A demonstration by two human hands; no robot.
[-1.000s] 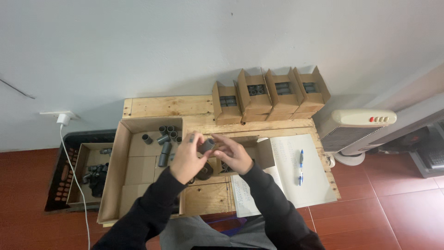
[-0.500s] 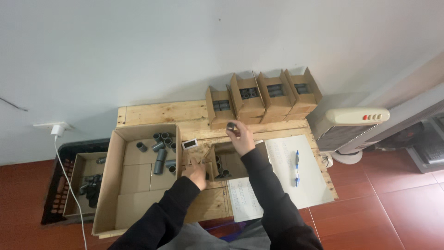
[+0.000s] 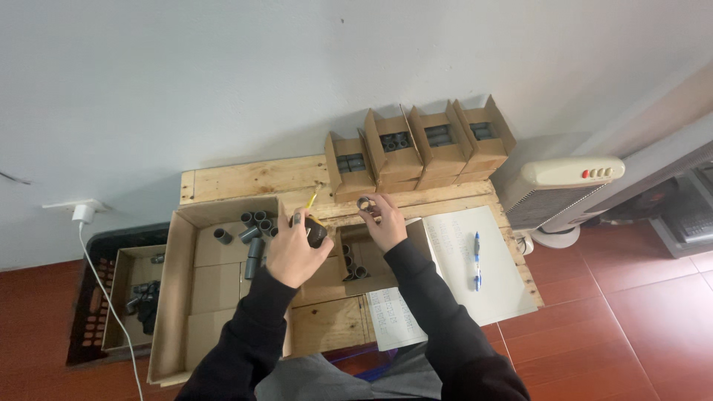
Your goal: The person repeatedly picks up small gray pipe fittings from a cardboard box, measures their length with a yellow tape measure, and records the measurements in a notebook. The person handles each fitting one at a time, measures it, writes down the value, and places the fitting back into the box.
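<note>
The surface (image 3: 252, 180) is pale, rough wood planks with visible grain. The boxes (image 3: 420, 145) and tray (image 3: 178, 297) are matt brown cardboard. The fittings (image 3: 252, 232) look like smooth, dull grey plastic. White paper sheets (image 3: 494, 286) lie matt; the pen (image 3: 476, 260) is glossy blue plastic. Sleeves (image 3: 438, 327) are black matt cloth.

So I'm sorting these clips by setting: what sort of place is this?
Probably a small makeshift packing station: a wooden pallet table, cardboard boxes of grey pipe fittings, and a tally sheet with a pen.

Soft even daylight, wide-angle edge distortion
</note>
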